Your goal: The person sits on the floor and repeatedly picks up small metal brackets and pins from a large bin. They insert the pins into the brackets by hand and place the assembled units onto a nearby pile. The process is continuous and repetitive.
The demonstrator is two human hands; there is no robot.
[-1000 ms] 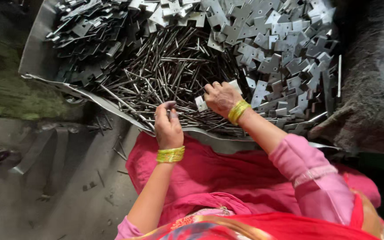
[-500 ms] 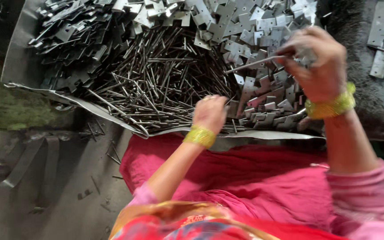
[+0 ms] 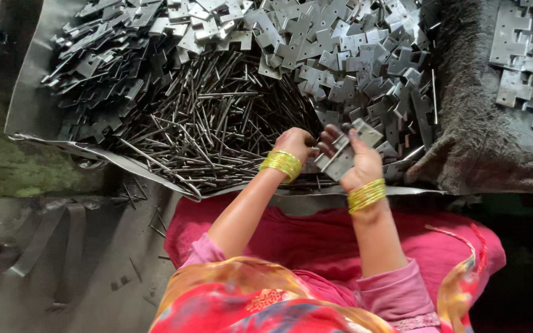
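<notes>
Steel hinge plate (image 3: 343,154), just the one, sat clamped in the right hand (image 3: 356,161), fingers curled round it and thumb pressed on top. Left hand (image 3: 296,143) was right beside it, balled up so I couldn't tell what it pinched, knuckles over the pile of pins (image 3: 211,132). Way too many pins to count, same for the loose plates (image 3: 365,61) heaped beyond both hands. Sheet edge (image 3: 155,176) ran just below the wrists, so barely any free room there. More plates (image 3: 525,55) lay well off right.
</notes>
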